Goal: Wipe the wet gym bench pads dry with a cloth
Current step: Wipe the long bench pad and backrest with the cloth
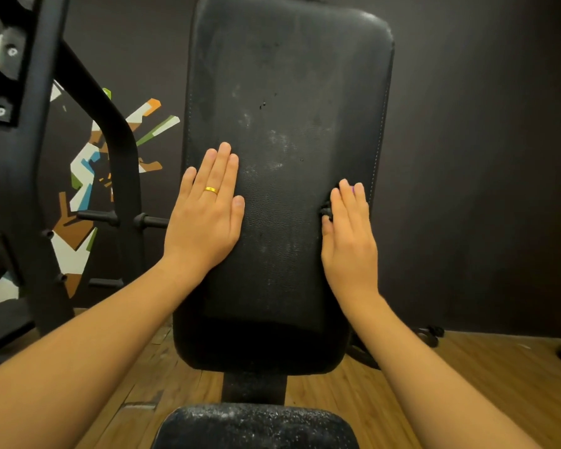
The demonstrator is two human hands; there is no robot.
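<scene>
The black back pad (289,92) of the gym bench stands tilted in front of me, with pale wet smears and droplets down its middle. My left hand (208,215), wearing a gold ring, lies flat on the pad's left side with straight fingers. My right hand (348,234) lies flat on the pad's right side. It presses a small dark bunched cloth (326,211) that pokes out at its thumb side; most of the cloth is hidden under the palm. The black seat pad (256,426) at the bottom is speckled with water drops.
A black steel machine frame (46,157) with pegs stands close on the left. Behind it is a dark wall with a coloured mural (85,176). Below lies a wooden floor (483,384), with a black hook-shaped object (429,335) at the back right.
</scene>
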